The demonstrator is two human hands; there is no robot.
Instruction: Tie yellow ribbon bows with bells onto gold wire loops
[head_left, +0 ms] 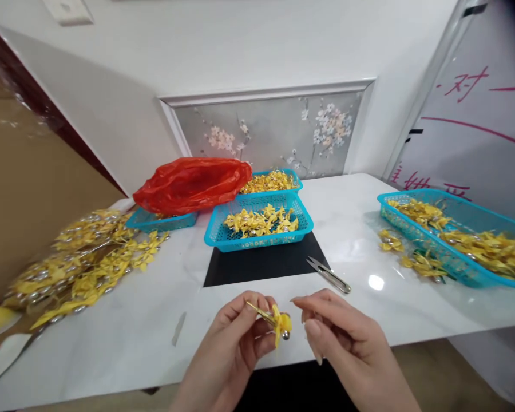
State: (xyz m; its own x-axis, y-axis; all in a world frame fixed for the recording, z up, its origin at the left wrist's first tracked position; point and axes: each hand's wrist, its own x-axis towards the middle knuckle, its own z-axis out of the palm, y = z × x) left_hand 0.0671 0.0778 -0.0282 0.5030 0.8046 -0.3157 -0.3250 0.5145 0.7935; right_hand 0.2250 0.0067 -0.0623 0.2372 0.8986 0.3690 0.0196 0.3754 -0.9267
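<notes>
My left hand [236, 337] pinches a small yellow fabric flower [280, 325] with a silver bead and a thin gold stem, held just above the table's near edge. My right hand [339, 332] hovers beside it, thumb and fingers loosely curled, tips close to the flower but holding nothing. A small pair of metal thread snips [329, 275] lies on the white table just beyond my right hand, at the corner of a black mat [261, 263].
A blue basket [257, 236] of yellow flowers sits behind the mat, another [270, 182] behind it. A red plastic bag [193, 183] lies over a third basket. A long blue basket [455, 243] stands right. Strung yellow flowers [81, 257] pile on the left.
</notes>
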